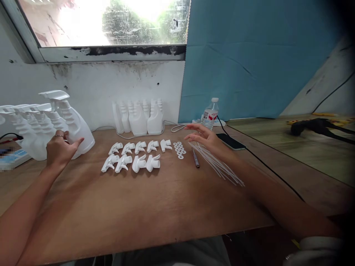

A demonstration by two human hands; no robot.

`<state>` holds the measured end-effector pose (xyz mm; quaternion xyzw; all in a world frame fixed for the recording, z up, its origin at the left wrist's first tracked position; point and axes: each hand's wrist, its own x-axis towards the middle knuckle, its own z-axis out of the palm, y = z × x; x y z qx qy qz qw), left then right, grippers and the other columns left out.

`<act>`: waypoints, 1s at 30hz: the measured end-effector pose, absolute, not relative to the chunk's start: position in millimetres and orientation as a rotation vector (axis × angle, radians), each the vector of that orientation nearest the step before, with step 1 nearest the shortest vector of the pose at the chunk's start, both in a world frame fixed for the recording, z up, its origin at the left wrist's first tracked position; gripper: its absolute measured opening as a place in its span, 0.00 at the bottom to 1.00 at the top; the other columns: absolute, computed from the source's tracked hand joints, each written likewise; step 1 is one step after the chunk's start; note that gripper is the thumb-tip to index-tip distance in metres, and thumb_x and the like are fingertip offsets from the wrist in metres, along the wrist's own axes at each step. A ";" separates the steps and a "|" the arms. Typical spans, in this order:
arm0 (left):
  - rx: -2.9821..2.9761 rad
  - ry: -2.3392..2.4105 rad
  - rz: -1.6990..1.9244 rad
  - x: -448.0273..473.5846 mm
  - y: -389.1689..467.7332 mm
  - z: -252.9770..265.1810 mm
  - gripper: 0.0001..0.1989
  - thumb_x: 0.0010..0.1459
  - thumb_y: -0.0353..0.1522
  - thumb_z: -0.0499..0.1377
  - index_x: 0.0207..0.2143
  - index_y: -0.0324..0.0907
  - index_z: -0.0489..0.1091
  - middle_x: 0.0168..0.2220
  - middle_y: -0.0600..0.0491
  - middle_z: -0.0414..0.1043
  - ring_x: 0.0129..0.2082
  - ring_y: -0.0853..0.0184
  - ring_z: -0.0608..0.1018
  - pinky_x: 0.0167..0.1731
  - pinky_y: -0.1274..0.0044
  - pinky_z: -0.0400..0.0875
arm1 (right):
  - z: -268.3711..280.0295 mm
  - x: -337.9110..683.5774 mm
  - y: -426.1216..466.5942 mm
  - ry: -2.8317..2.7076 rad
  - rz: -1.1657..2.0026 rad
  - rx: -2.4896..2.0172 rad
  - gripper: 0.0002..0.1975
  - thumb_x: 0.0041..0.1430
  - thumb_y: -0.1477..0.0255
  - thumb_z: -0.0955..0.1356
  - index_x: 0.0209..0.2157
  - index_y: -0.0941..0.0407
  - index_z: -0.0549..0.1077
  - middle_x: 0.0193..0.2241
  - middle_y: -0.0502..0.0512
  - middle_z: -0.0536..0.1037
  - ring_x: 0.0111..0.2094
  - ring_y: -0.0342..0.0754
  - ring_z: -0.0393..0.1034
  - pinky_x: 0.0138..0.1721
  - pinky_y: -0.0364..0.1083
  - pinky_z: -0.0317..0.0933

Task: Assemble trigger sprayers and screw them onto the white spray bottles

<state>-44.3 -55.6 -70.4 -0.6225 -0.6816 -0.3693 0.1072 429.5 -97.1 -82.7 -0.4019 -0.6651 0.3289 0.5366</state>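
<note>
At the left, my left hand (62, 147) is closed on the lower part of a white spray bottle (79, 127) with its trigger head on. The bottle leans a little, beside a row of similar white spray bottles (33, 127); my fingertips are partly hidden. My right hand (203, 136) hovers with fingers apart and holds nothing, close to the upper ends of a bundle of thin white tubes (222, 168). Next to the tubes lie a dark pen-like tool (196, 159) and a cluster of small white washers (180, 150). Several loose white trigger heads (140, 147) lie in two rows mid-table.
Headless white bottles (138, 120) stand against the wall. A clear water bottle (210, 113) and a phone (230, 142) with a black cable are at the back right. A blue-and-white box (16, 159) sits at far left. The wooden table (155, 207) ends near my lap.
</note>
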 end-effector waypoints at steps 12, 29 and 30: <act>-1.946 -2.139 -0.985 -34.6 -70.4 -70.1 0.19 0.50 0.43 0.57 0.26 0.47 0.46 0.24 0.56 0.53 0.31 0.55 0.67 0.31 0.75 0.53 | -111.4 443.1 -82.8 -1.489 0.880 -1.117 0.14 0.52 0.66 0.70 0.40 0.56 0.72 0.44 0.56 0.74 0.26 0.42 0.72 0.36 0.48 0.67; -1.897 -2.131 -0.673 -52.6 -63.8 -82.3 0.26 0.48 0.57 0.54 0.32 0.46 0.52 0.17 0.60 0.42 0.26 0.53 0.67 0.29 0.76 0.45 | -122.5 445.9 -79.8 -1.719 0.815 -1.202 0.15 0.56 0.64 0.66 0.41 0.58 0.70 0.38 0.57 0.76 0.24 0.43 0.71 0.29 0.46 0.64; -1.894 -2.122 -0.669 -55.2 -62.6 -83.5 0.26 0.48 0.57 0.54 0.33 0.46 0.53 0.17 0.59 0.43 0.26 0.52 0.68 0.29 0.76 0.45 | -123.9 446.9 -79.2 -1.791 0.741 -1.248 0.14 0.57 0.64 0.65 0.41 0.58 0.71 0.35 0.57 0.76 0.24 0.44 0.71 0.29 0.46 0.63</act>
